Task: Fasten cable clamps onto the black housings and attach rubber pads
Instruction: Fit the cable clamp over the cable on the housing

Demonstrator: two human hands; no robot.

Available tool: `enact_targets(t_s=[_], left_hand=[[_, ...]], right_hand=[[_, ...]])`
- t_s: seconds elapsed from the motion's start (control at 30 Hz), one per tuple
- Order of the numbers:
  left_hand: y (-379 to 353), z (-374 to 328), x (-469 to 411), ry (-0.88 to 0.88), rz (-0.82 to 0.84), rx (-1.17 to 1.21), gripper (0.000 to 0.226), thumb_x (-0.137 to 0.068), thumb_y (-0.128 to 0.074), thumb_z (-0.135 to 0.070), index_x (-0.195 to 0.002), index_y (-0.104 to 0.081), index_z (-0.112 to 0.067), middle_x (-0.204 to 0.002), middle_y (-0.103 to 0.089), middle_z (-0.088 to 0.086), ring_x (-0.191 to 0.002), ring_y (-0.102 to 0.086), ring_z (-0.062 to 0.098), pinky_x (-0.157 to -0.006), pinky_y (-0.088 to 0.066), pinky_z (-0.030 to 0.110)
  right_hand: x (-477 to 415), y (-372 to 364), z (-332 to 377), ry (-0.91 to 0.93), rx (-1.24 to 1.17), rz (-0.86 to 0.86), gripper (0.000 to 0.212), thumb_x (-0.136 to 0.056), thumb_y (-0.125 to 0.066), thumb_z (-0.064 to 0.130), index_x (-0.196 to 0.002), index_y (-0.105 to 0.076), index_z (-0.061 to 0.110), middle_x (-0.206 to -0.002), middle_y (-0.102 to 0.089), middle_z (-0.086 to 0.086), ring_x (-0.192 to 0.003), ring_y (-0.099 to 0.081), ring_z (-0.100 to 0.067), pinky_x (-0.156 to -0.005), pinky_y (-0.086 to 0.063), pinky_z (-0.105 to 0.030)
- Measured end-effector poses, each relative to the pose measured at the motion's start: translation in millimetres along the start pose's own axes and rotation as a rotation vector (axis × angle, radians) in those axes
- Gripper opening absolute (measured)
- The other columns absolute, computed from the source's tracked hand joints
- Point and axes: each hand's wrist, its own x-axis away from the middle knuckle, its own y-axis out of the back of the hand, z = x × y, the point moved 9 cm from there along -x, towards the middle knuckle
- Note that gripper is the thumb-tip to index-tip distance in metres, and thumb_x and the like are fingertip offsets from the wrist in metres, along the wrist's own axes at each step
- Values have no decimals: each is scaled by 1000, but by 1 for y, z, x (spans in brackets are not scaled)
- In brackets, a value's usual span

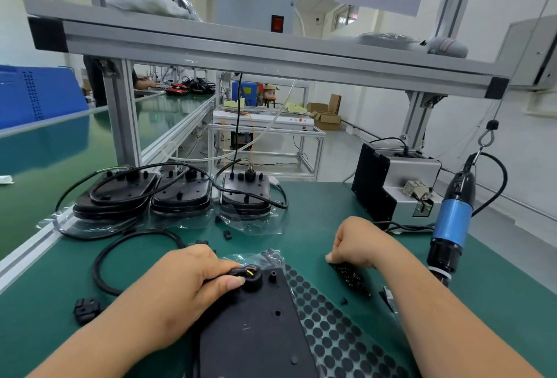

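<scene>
Housing [259, 326]: lying between the hands, long axis running away from the person.
Left hand [180, 284]: pinching the cable [238, 271] at the housing's far end.
Right hand [358, 245]: curling over the black parts [351, 278], just right of the housing; grasp unclear.

On your right, a blue and black power screwdriver [452, 221] hangs tilted from a hook [484, 140] over the green tabletop [316, 212]. Beside it sits a grey and black box machine [391, 185], maybe a screw feeder. Above you runs a metal frame shelf [241, 46], and on it is a grey box with a red switch [277, 23]. A blue crate [36, 94] stands far left by a long green belt [60, 148]. Cardboard boxes [327, 115] lie on the floor far back.
</scene>
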Motion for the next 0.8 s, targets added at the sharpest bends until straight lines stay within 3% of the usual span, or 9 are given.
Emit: enact_targets(t_s=[0.13,0.23,0.33,0.43,0.57,0.8], left_hand=[[2,-1,0,-6,-38,38,49,-75,-35,-65,-111,-64,-49,-82,-53,-15,-83,-50,-5,-76,-38,7],[6,-3,1,-26,-67,52,51,-73,-41,-64,-115,-64,-46,-82,-53,-19,-82,-49,-9,-75,-36,3],[8,-3,1,-55,-70,54,54,-73,-49,-61,-122,-61,-41,-86,-53,-22,-86,-49,-13,-76,-34,0],[7,-4,0,-91,-41,27,43,-81,-58,-52,-122,-61,-39,-88,-54,-19,-84,-49,-10,-78,-34,2],[9,-5,2,-101,-64,20,35,-83,-60,-50,-114,-67,-35,-85,-56,-14,-80,-50,-3,-75,-39,9],[12,-4,2,-66,-64,19,31,-84,-61,-47,-112,-69,-34,-83,-57,-10,-78,-52,0,-73,-41,12]], right_hand=[[0,-3,2,0,-10,8,39,-85,-69,24,-103,-64,-11,-75,-46,-7,-65,-41,-19,-60,-36,-24],[3,7,13,65,-51,-75,23,-85,-67,18,-88,-69,-5,-69,-55,-5,-66,-50,-17,-61,-41,-23],[21,24,50,258,-464,-189,13,-87,-68,16,-75,-68,14,-67,-68,3,-62,-61,-10,-65,-54,-26],[55,21,112,575,-718,-80,17,-86,-70,13,-73,-68,23,-67,-70,6,-65,-64,-6,-70,-56,-24],[79,5,148,744,-553,-103,23,-86,-71,15,-72,-64,32,-69,-63,15,-66,-56,2,-66,-44,-14],[80,1,149,789,-517,-134,16,-86,-71,13,-77,-68,26,-79,-63,7,-75,-59,-8,-71,-47,-20]])
